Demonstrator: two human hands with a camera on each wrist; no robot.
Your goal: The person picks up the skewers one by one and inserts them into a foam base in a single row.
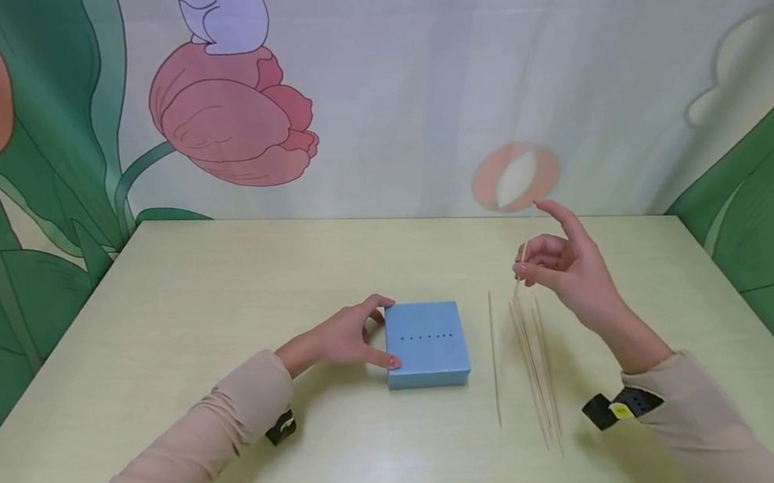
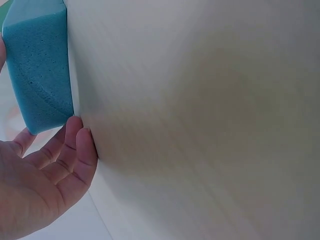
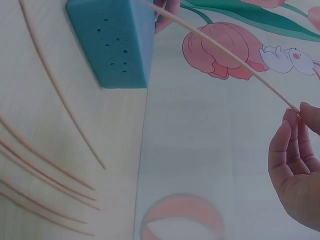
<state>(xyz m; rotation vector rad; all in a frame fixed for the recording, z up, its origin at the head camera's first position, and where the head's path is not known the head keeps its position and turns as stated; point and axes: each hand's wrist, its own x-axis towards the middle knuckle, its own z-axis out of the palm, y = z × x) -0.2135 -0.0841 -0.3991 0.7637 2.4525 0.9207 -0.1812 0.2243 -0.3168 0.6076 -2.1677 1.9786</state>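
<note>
A blue foam block [image 1: 426,344] with a row of small holes on top lies at the table's middle. My left hand [image 1: 369,338] holds its left side, thumb at the near corner and fingers at the far corner; in the left wrist view the fingertips [image 2: 75,135] touch the block [image 2: 42,65]. My right hand [image 1: 534,264] is raised right of the block and pinches one thin wooden skewer [image 3: 225,52] by its end. The right hand [image 3: 299,114] hangs above several loose skewers [image 1: 535,367] on the table.
One skewer [image 1: 494,356] lies apart, between the block and the bundle. The pale green table [image 1: 189,309] ends at a flower-printed backdrop [image 1: 232,116] behind and at both sides.
</note>
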